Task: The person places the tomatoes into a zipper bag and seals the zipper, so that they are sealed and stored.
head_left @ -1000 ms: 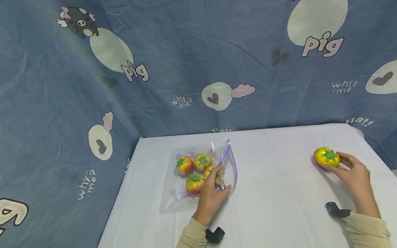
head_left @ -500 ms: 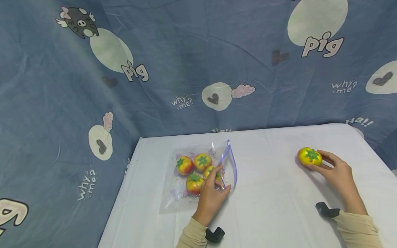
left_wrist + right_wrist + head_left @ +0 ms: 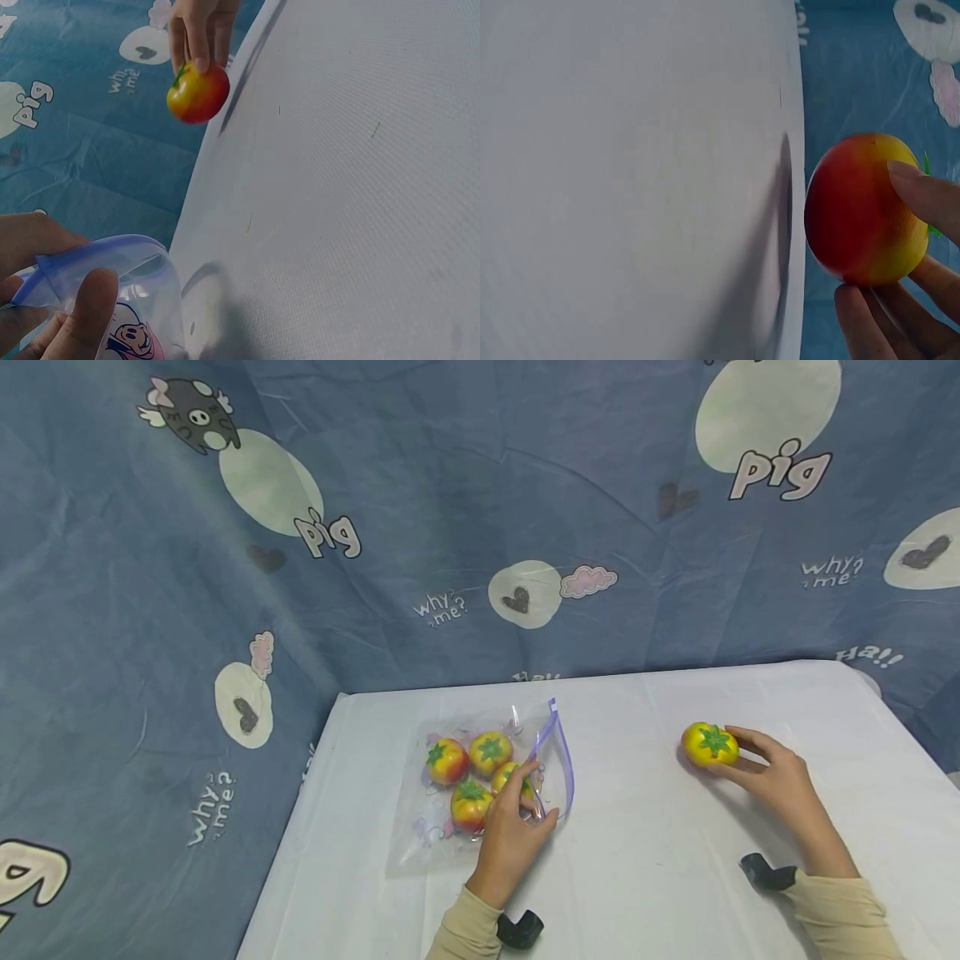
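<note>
My right hand (image 3: 780, 785) holds a red-and-yellow toy fruit (image 3: 708, 744) with a green star-shaped leaf top, above the right part of the table. Thumb on one side and fingers on the other, it grips the fruit (image 3: 866, 210), seen large in the right wrist view. My left hand (image 3: 513, 835) pinches the mouth edge of a clear zip bag (image 3: 420, 852) with a purple zip strip (image 3: 567, 760). The bag's mouth gapes toward the right. Several matching toy fruits (image 3: 447, 761) lie inside the bag, one partly hidden behind my left fingers.
A white cloth covers the table (image 3: 630, 877). Behind and to the left hangs a blue printed curtain (image 3: 420, 510). Black wrist mounts stick out beside my left cuff (image 3: 465, 922) and right cuff (image 3: 843, 910).
My right hand has moved steadily left across the table with the toy fruit, nearer to the bag. The left hand and the zip bag stay in place.
</note>
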